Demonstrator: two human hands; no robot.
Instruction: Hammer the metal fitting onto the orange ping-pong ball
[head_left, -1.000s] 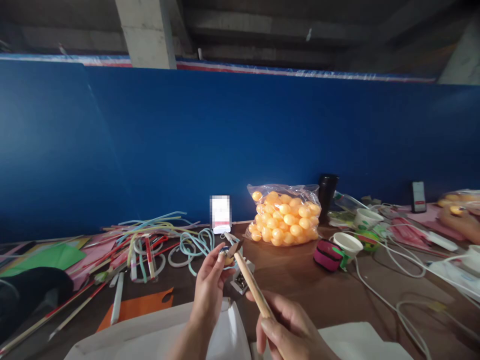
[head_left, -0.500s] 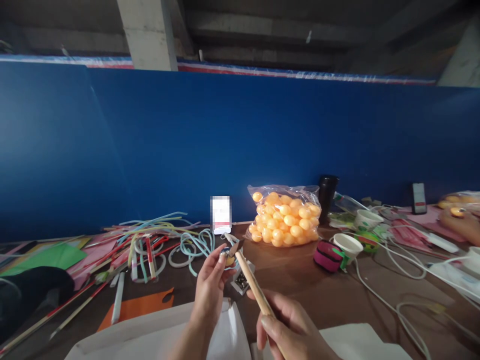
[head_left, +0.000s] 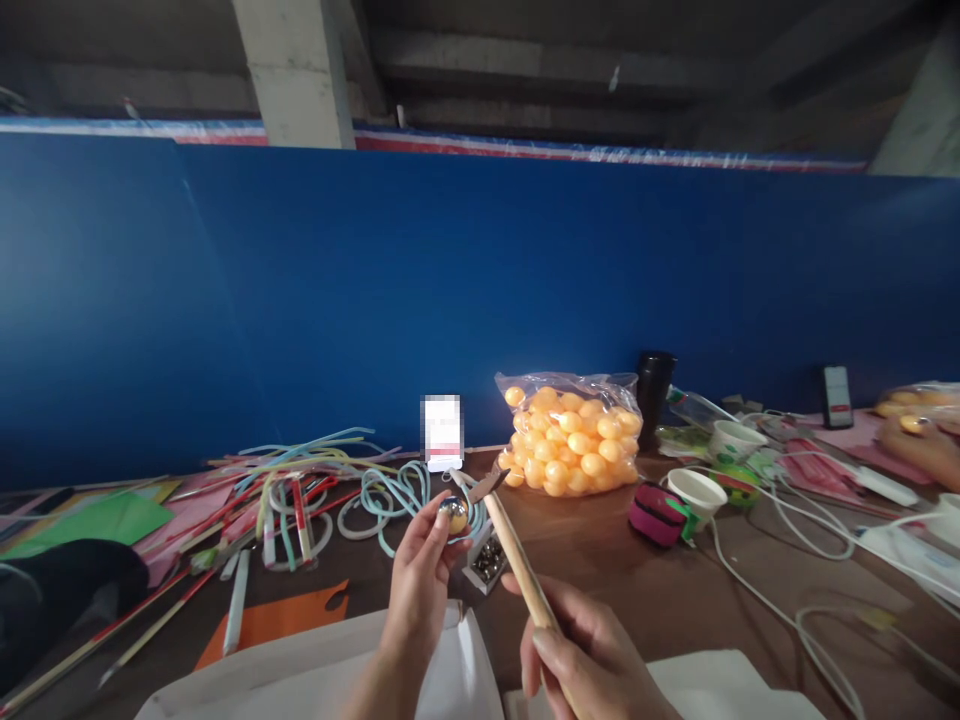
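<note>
My left hand (head_left: 421, 565) pinches a small shiny ball (head_left: 453, 514), silvery on top and yellowish below, between thumb and fingers. My right hand (head_left: 581, 645) is wrapped round the wooden handle of a hammer (head_left: 519, 560). The hammer's dark, rusty-looking head is just right of the ball, close to it. Beneath the hammer, a small grey box (head_left: 474, 578) holds several little metal pieces.
A clear bag of orange balls (head_left: 574, 440) stands behind my hands. Tubes (head_left: 390, 500) and coloured paper lie left. To the right are paper cups (head_left: 696, 492), a pink pouch (head_left: 658, 515), white cables and another person's hand (head_left: 924, 448). A phone (head_left: 442, 435) stands ahead.
The hammer has shifted right, its head moving off from in front of the ball. More of the shiny ball shows. My left hand stays almost in place.
</note>
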